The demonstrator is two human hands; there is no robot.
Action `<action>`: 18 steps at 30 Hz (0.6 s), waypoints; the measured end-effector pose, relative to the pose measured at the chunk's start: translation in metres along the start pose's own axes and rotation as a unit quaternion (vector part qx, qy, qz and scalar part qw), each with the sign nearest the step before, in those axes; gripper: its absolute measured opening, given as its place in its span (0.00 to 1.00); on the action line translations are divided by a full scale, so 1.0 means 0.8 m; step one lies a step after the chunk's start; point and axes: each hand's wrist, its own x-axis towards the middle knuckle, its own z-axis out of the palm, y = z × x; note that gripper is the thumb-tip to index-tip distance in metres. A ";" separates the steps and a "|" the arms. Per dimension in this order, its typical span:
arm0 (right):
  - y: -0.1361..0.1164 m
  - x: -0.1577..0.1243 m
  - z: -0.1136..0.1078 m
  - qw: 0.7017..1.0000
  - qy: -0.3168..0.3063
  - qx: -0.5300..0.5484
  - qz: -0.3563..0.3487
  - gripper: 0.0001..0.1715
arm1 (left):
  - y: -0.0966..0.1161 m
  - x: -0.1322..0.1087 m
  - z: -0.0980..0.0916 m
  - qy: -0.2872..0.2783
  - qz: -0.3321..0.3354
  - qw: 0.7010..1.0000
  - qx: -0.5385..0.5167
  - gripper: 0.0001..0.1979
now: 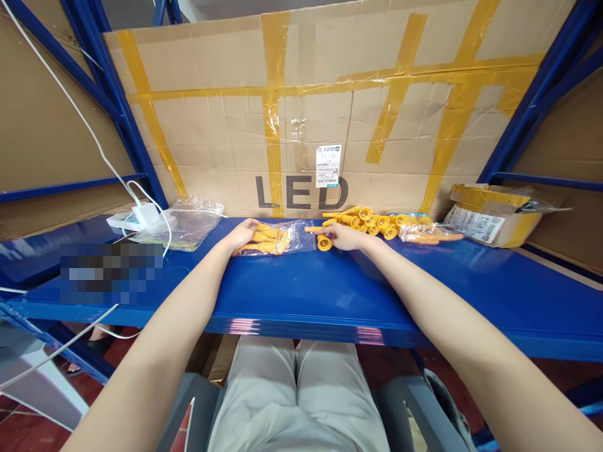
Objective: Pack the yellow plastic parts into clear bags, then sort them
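Note:
My left hand (244, 233) is closed on the left end of a clear plastic bag (301, 237) lying on the blue shelf. Inside the bag are several yellow plastic parts (266, 238), long and narrow. To the right, my right hand (347, 238) has its fingers closed around a yellow plastic part (324, 243) with a round, hollow end, close to the bag's right end. Just behind that hand lies a pile of loose yellow plastic parts (372, 221), their round open ends facing me.
Another clear bag of yellow parts (426, 233) lies right of the pile, beside a taped cardboard box (494, 216). A white power strip (146, 216) with cables and a plastic bag (198, 220) are at left. A large cardboard sheet (226, 144) stands behind the blue shelf (292, 295).

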 end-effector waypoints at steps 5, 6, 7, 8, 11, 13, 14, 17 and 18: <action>0.007 0.002 0.011 0.993 0.066 -0.090 -0.028 0.19 | -0.002 0.002 -0.001 -0.005 0.002 1.000 0.005 0.09; 0.006 0.002 0.011 0.992 0.076 -0.098 -0.030 0.16 | -0.003 0.003 -0.001 -0.007 0.002 1.000 0.003 0.09; 0.004 0.002 0.011 0.991 0.086 -0.102 -0.030 0.14 | -0.003 0.003 -0.001 -0.008 0.001 1.000 0.001 0.09; 0.002 0.002 0.009 0.990 0.097 -0.102 -0.025 0.14 | -0.003 0.004 -0.001 -0.008 0.000 1.000 0.000 0.09; -0.006 0.000 0.001 0.987 0.123 -0.102 -0.004 0.14 | -0.004 0.004 -0.001 -0.003 0.002 1.000 0.003 0.09; -0.011 -0.003 -0.005 0.987 0.114 -0.115 0.003 0.14 | -0.004 0.004 -0.001 -0.001 0.003 1.000 0.007 0.09; -0.015 -0.005 -0.008 0.987 0.103 -0.125 0.005 0.14 | -0.004 0.004 -0.001 0.000 0.004 1.000 0.007 0.09; -0.026 -0.009 -0.011 0.986 0.070 -0.148 0.010 0.14 | -0.005 0.005 -0.001 -0.003 0.005 1.000 -0.001 0.09; -0.029 -0.010 -0.012 0.987 0.063 -0.150 0.011 0.15 | -0.004 0.005 -0.001 -0.006 0.004 1.000 -0.004 0.09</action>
